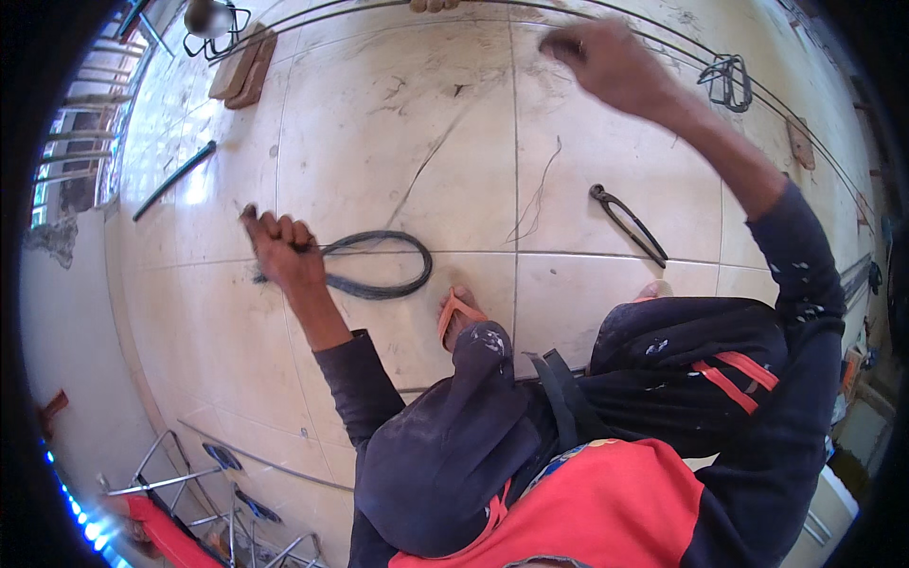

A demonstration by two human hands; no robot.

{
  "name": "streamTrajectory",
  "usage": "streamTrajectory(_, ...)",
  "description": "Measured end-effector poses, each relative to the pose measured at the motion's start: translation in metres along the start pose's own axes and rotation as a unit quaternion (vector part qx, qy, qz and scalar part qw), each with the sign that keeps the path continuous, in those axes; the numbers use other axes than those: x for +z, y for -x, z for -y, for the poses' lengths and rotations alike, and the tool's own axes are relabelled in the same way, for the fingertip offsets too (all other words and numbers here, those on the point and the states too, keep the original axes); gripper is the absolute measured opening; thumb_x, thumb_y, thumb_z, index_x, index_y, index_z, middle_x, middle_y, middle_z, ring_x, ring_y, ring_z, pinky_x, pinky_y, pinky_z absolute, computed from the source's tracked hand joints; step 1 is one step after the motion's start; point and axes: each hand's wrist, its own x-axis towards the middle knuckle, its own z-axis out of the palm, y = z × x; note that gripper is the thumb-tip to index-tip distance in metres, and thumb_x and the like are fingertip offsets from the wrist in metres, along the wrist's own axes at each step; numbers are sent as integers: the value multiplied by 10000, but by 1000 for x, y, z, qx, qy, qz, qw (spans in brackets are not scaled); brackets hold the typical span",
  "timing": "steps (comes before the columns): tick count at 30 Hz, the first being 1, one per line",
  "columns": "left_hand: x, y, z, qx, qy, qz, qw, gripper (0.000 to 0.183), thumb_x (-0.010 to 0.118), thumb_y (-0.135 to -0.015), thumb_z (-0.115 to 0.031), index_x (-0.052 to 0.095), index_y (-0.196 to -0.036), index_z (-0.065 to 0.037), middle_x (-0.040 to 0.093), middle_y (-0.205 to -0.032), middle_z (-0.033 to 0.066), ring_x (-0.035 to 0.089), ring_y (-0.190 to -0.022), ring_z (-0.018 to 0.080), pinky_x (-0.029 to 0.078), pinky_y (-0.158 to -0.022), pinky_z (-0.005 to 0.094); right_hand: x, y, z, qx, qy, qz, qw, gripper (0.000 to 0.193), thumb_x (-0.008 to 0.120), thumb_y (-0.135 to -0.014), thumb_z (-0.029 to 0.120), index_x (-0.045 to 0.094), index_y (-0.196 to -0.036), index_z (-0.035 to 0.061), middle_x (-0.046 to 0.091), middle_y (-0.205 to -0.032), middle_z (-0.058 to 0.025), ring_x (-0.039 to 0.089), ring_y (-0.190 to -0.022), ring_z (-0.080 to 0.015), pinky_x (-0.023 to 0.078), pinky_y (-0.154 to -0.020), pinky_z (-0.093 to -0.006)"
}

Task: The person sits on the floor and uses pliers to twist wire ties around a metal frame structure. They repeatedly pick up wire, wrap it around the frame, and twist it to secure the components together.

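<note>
My left hand [287,251] is closed around the gathered end of a looped bundle of thin dark wire [428,265], just above the tiled floor. The bundle's loop points right, toward my sandalled foot. A blurred wire strand [431,156] rises from near the loop toward my right hand [598,64], which is raised at the far right with its fingers curled. Motion smears those fingertips, and the strand fades before reaching them. On the floor below my right forearm lie dark-handled end-cutting pincers [630,225]. A loose, thin wire piece [540,194] lies left of the pincers.
Long steel rods [663,43] cross the far side, with bent wire stirrups [727,83] around them. Bricks [248,68] sit at the far left, and a dark bar [175,180] lies nearer. Another person's hand [434,5] shows at the top edge. Metal-legged furniture [222,516] occupies the lower left.
</note>
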Motion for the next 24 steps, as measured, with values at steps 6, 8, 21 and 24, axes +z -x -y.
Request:
streamTrajectory(6, 13, -4, -14, 143, -68, -56, 986, 213, 476, -984, -293, 495, -980, -81, 233, -608, -50, 183, -453, 54, 167, -383, 221, 59, 103, 84, -177, -150, 590, 774, 231, 545, -791, 122, 658, -924, -28, 651, -904, -238, 632, -911, -365, 489, -769, -462)
streamTrajectory(8, 10, -5, -7, 166, -136, -71, 974, 225, 475, -985, -291, 506, -949, -71, 245, -603, -48, 192, -448, 46, 170, -382, 219, 3, 89, 113, -205, -424, 596, 651, 267, 591, -816, 194, 644, -906, -52, 640, -775, -235, 618, -713, -318, 469, -686, -414)
streamTrajectory(21, -10, -16, -23, 75, 23, -65, 995, 220, 463, -981, -331, 481, -1028, -117, 221, -584, -53, 176, -439, 49, 139, -364, 213, 87, 63, 15, -17, -32, 406, 913, 226, 516, -796, 139, 684, -921, 55, 669, -856, -175, 638, -804, -358, 485, -747, -476)
streamTrajectory(24, -15, -30, -11, 69, 42, -90, 993, 223, 467, -980, -328, 466, -1061, -120, 216, -600, -47, 159, -448, 64, 131, -370, 232, 43, 91, 96, -194, -330, 607, 696, 262, 598, -813, 128, 656, -1048, 28, 679, -919, -164, 643, -878, -297, 488, -795, -375)
